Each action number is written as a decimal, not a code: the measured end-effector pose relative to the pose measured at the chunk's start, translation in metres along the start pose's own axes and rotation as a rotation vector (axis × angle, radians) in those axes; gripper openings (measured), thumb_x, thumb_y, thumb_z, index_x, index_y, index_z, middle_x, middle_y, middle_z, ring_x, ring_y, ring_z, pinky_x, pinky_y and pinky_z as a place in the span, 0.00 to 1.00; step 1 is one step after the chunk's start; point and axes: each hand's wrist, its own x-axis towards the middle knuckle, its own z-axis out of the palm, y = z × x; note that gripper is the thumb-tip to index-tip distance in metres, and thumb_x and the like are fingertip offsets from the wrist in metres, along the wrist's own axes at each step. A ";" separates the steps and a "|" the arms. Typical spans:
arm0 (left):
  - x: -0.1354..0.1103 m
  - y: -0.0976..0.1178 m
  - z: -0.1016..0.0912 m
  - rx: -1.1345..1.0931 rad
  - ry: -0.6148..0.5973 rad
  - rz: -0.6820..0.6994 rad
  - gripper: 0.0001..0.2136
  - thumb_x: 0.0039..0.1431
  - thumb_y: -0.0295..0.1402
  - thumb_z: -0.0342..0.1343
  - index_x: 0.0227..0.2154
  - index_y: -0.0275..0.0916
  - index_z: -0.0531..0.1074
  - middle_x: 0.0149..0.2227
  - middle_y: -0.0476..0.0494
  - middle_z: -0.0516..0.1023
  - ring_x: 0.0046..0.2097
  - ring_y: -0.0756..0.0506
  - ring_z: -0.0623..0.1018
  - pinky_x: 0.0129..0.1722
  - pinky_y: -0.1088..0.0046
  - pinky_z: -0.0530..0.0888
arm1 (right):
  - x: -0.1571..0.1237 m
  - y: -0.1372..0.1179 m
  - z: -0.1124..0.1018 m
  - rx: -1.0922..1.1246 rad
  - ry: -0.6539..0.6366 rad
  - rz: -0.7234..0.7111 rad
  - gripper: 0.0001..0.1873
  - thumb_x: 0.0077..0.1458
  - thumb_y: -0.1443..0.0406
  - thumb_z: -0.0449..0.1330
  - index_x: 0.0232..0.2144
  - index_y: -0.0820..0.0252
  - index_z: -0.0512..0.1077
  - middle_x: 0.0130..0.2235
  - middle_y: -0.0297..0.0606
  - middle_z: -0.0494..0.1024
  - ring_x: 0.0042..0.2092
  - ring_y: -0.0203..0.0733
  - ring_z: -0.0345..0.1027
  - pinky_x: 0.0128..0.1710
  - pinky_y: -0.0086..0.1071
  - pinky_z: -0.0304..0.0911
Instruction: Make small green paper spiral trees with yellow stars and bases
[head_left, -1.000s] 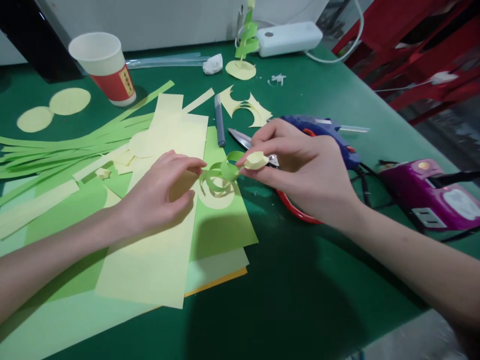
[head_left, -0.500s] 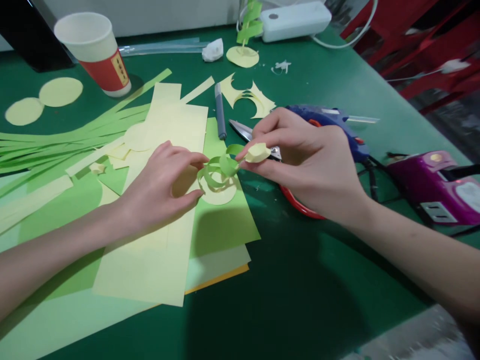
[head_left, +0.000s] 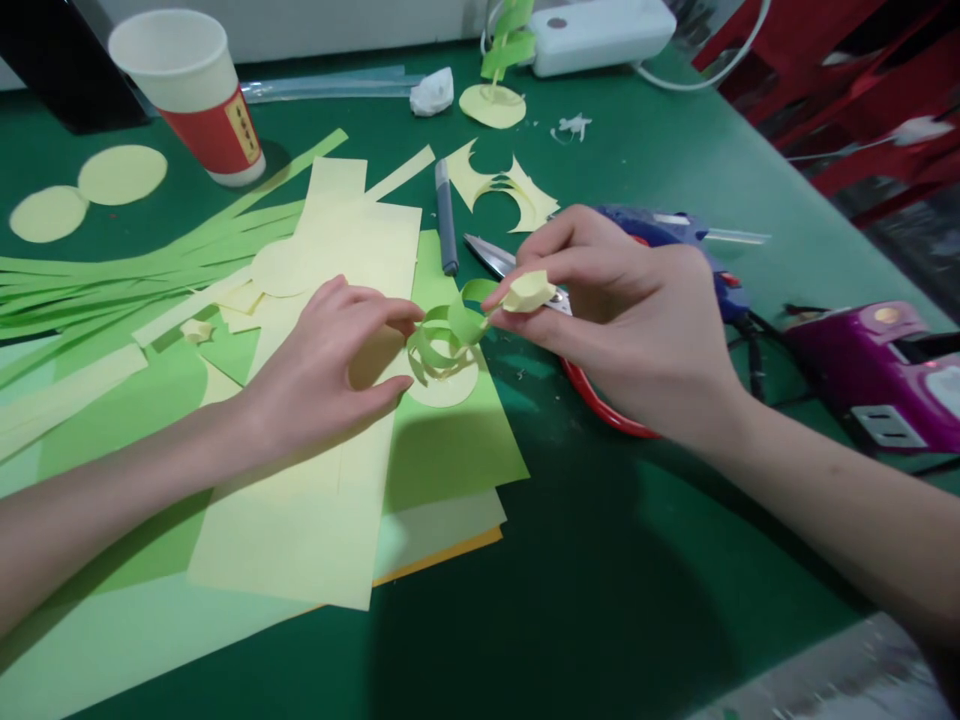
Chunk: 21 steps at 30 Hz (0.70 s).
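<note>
My right hand (head_left: 622, 320) pinches a small pale yellow paper piece (head_left: 529, 291) that sits at the end of a curled green paper strip (head_left: 442, 340). The strip spirals down onto a pale yellow paper disc (head_left: 446, 385) lying on green paper sheets (head_left: 450, 450). My left hand (head_left: 330, 365) has its fingers curled, thumb and forefinger pinching the left side of the green spiral and resting on the disc's edge.
Scissors with red handles (head_left: 600, 405) lie under my right hand. A blue glue gun (head_left: 675, 235), a purple device (head_left: 877, 370), a grey pen (head_left: 447, 220), a paper cup (head_left: 191, 90), green strips (head_left: 112, 280), yellow discs (head_left: 82, 195) and a finished spiral (head_left: 499, 75) lie around.
The view has shifted slightly. My right hand has lifted the yellow piece a little up and to the right, stretching the green spiral; my left hand keeps its hold.
</note>
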 end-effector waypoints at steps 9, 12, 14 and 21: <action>-0.001 0.000 0.001 0.015 -0.013 -0.005 0.15 0.52 0.34 0.53 0.44 0.41 0.65 0.43 0.46 0.73 0.48 0.42 0.69 0.53 0.59 0.62 | 0.001 0.001 0.001 -0.042 -0.020 -0.014 0.07 0.45 0.73 0.61 0.24 0.56 0.75 0.30 0.35 0.69 0.36 0.38 0.61 0.35 0.35 0.58; 0.000 -0.001 0.001 0.014 -0.014 -0.003 0.14 0.52 0.33 0.53 0.44 0.40 0.65 0.43 0.46 0.73 0.48 0.42 0.69 0.52 0.59 0.62 | 0.002 0.000 0.000 -0.064 -0.036 -0.019 0.06 0.46 0.72 0.62 0.23 0.55 0.75 0.30 0.35 0.68 0.35 0.38 0.61 0.35 0.36 0.57; 0.000 -0.001 0.002 0.013 -0.013 -0.005 0.15 0.52 0.33 0.53 0.44 0.40 0.65 0.43 0.46 0.73 0.48 0.42 0.69 0.53 0.59 0.62 | 0.002 -0.001 -0.001 -0.092 -0.045 -0.038 0.06 0.47 0.70 0.62 0.23 0.55 0.75 0.29 0.35 0.68 0.35 0.38 0.61 0.35 0.36 0.57; 0.000 -0.001 0.001 0.013 -0.018 -0.009 0.14 0.52 0.34 0.53 0.44 0.41 0.65 0.43 0.47 0.74 0.48 0.41 0.69 0.55 0.57 0.60 | 0.003 -0.004 -0.004 -0.247 -0.081 -0.088 0.08 0.49 0.70 0.60 0.22 0.52 0.74 0.29 0.34 0.68 0.35 0.39 0.61 0.37 0.37 0.57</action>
